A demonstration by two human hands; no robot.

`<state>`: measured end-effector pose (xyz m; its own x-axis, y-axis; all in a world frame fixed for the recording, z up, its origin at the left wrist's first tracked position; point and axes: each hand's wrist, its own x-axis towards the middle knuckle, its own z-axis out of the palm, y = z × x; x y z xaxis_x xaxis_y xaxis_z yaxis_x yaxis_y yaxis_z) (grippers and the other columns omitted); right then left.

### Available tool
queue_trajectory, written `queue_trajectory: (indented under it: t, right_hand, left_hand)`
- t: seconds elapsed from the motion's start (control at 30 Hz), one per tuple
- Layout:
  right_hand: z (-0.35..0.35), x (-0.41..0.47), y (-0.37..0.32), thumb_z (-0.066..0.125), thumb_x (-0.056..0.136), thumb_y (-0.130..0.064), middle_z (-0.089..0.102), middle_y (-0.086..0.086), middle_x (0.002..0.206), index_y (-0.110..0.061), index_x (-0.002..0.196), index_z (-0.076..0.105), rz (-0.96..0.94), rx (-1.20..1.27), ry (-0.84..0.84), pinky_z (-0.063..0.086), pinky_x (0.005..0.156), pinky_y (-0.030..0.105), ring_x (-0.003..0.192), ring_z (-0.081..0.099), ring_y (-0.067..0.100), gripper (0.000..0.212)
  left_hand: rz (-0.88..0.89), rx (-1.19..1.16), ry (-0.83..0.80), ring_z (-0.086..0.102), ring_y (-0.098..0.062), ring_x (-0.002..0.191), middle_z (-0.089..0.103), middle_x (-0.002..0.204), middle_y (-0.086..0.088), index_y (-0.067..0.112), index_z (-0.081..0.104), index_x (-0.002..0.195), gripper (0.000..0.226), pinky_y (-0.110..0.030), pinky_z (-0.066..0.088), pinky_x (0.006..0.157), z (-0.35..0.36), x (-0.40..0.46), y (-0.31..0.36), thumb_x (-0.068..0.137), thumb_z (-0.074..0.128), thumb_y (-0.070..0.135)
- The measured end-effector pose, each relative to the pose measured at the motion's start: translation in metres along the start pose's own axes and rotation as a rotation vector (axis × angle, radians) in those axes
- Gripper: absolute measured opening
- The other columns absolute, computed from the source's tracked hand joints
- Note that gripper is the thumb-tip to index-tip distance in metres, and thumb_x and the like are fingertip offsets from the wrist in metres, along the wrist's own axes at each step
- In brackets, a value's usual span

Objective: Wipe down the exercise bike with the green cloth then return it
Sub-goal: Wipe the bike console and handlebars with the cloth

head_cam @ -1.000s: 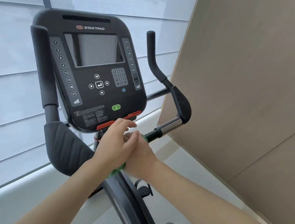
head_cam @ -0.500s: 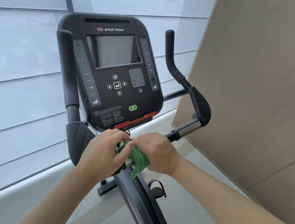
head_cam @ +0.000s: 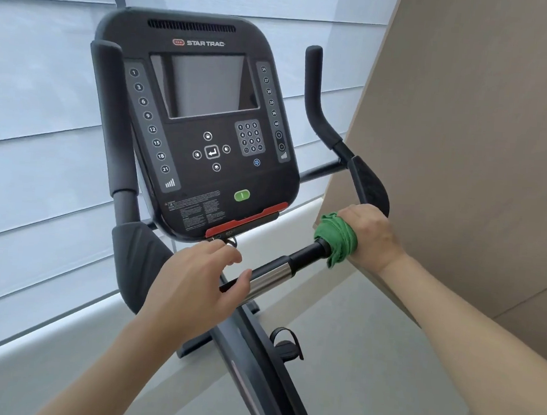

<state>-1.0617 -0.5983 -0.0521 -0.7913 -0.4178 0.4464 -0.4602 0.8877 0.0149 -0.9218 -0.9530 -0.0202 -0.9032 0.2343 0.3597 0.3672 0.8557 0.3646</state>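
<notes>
Both hands matter here: the right hand (head_cam: 366,236) grips the green cloth (head_cam: 336,238) wrapped round the right handlebar (head_cam: 288,267), and should twist while sliding outward, while the open left hand (head_cam: 194,283) steadies the chrome section (head_cam: 268,280).

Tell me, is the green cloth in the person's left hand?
No, the green cloth is wrapped round the handlebar under the right hand; the left hand holds nothing.

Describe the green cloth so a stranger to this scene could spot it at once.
Find the console, then follow the handlebar that runs right below it. At its far end the right hand grips the cloth, bunched round the bar. It is the only soft green thing there.
</notes>
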Motion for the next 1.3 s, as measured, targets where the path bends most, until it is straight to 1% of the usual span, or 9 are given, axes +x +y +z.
queue_trajectory:
  t: [0.27,0.37,0.47,0.57,0.7,0.9,1.0,1.13,1.3]
  right_hand:
    - [-0.001,-0.016,-0.139,0.067,0.077,-0.019,0.062,-0.001,0.089,-0.021,0.096,0.062,-0.021,0.004,-0.008,0.046,0.083,0.040,0.082,0.055,0.023,0.020]
    - [-0.005,-0.021,-0.167,0.066,0.079,-0.019,0.063,-0.001,0.095,-0.021,0.104,0.062,0.048,0.013,-0.006,0.047,0.087,0.041,0.088,0.057,0.024,0.026]
    - [-0.018,-0.021,-0.215,0.056,0.086,-0.021,0.061,-0.002,0.092,-0.022,0.102,0.060,-0.062,0.030,-0.004,0.045,0.081,0.038,0.085,0.056,0.023,0.017]
    - [-0.017,-0.024,-0.268,0.051,0.094,-0.029,0.062,-0.002,0.090,-0.023,0.098,0.059,-0.056,0.117,0.026,0.047,0.085,0.040,0.085,0.055,0.022,0.011]
    - [-0.016,-0.039,-0.276,0.057,0.088,-0.033,0.065,-0.003,0.117,-0.022,0.120,0.062,0.081,0.137,0.039,0.039,0.111,0.038,0.112,0.055,0.020,0.034]
    - [-0.011,-0.054,-0.313,0.087,0.075,-0.009,0.056,0.010,0.144,-0.012,0.143,0.056,0.323,0.146,0.092,0.037,0.123,0.049,0.141,0.047,0.030,0.075]
    - [-0.028,-0.071,-0.323,0.090,0.071,-0.001,0.056,0.014,0.141,-0.007,0.143,0.057,0.378,0.179,0.099,0.048,0.115,0.046,0.134,0.052,0.033,0.079]
    - [-0.047,-0.120,-0.334,0.077,0.067,0.018,0.062,0.010,0.121,-0.004,0.126,0.064,0.507,0.220,0.032,0.060,0.089,0.047,0.109,0.060,0.032,0.064]
    - [-0.064,-0.197,-0.379,0.071,0.070,0.019,0.060,0.004,0.118,-0.006,0.123,0.066,0.717,0.232,0.032,0.054,0.091,0.037,0.107,0.057,0.026,0.059]
  left_hand:
    - [0.059,-0.080,0.030,0.058,-0.006,0.100,0.065,0.109,0.017,0.026,0.068,0.118,0.040,-0.028,0.053,0.081,-0.006,-0.004,0.002,0.097,0.045,0.050]
    - [0.099,-0.183,0.160,0.056,-0.008,0.096,0.063,0.105,0.016,0.022,0.069,0.114,0.030,-0.032,0.054,0.081,-0.005,-0.009,-0.003,0.099,0.049,0.038]
    - [0.159,-0.235,0.231,0.057,-0.013,0.093,0.065,0.102,0.011,0.017,0.070,0.105,0.023,-0.036,0.052,0.081,-0.008,-0.014,-0.009,0.098,0.051,0.027]
    - [0.164,-0.144,0.242,0.060,-0.018,0.102,0.070,0.104,0.006,0.016,0.073,0.100,0.024,-0.042,0.053,0.090,-0.017,-0.032,-0.032,0.095,0.050,0.023]
    - [0.214,0.040,0.151,0.043,-0.024,0.150,0.055,0.153,0.006,0.023,0.064,0.141,0.045,-0.056,0.032,0.122,-0.021,-0.081,-0.072,0.102,0.042,0.029]
    - [0.204,-0.127,0.042,0.014,-0.022,0.162,0.034,0.168,0.004,0.026,0.051,0.153,0.056,-0.049,0.041,0.117,-0.025,-0.114,-0.084,0.097,0.057,0.025]
    - [0.217,-0.150,-0.031,0.007,-0.020,0.162,0.026,0.171,0.006,0.029,0.050,0.152,0.061,-0.049,0.037,0.120,-0.031,-0.129,-0.089,0.095,0.068,0.018]
    - [0.234,-0.215,-0.117,0.002,-0.014,0.162,0.022,0.172,0.010,0.032,0.065,0.133,0.040,-0.047,0.027,0.123,-0.043,-0.141,-0.100,0.095,0.068,0.020]
    - [0.233,-0.431,-0.239,0.038,-0.018,0.146,0.044,0.156,0.010,0.031,0.064,0.132,0.038,-0.048,0.039,0.118,-0.056,-0.162,-0.087,0.095,0.066,0.022]
